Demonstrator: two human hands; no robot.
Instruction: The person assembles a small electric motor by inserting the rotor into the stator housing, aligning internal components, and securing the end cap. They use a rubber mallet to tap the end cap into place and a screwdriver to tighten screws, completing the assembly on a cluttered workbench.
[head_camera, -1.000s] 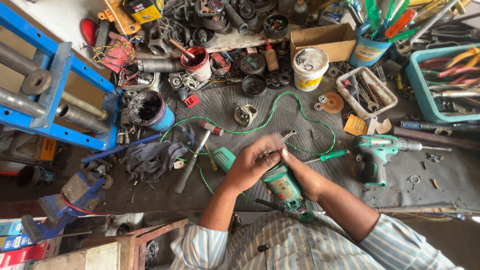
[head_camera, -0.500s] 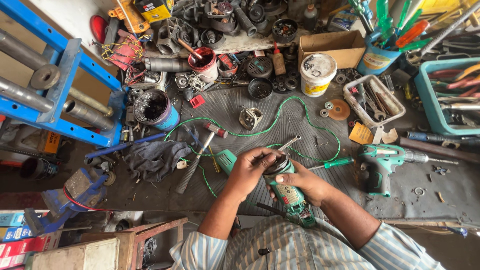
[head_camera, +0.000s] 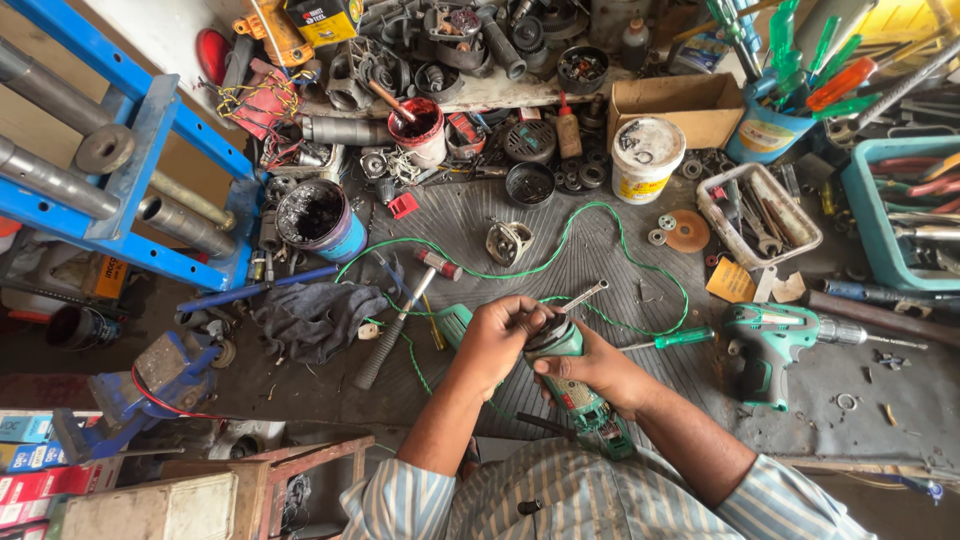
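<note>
A green angle grinder (head_camera: 575, 385) lies under my two hands at the near middle of the mat. My right hand (head_camera: 590, 370) grips its body from the right. At the grinder's head end, my left hand (head_camera: 500, 335) is closed around a metal wrench (head_camera: 583, 296) whose shaft sticks up and to the right. A thin green cable (head_camera: 600, 225) loops across the mat beyond the hands. Part of the head is hidden by my fingers.
A green cordless drill (head_camera: 775, 340) and a green-handled screwdriver (head_camera: 670, 340) lie to the right. On the left are a hammer (head_camera: 400, 320), a dark rag (head_camera: 315, 315) and a black-filled can (head_camera: 320, 218). A white tub (head_camera: 645, 158), cardboard box (head_camera: 690, 105) and metal parts crowd the back.
Both hands and the grinder have shifted slightly toward me and left in view. The left hand has turned on the grinder's head, so the wrench now points more upward to the right.
</note>
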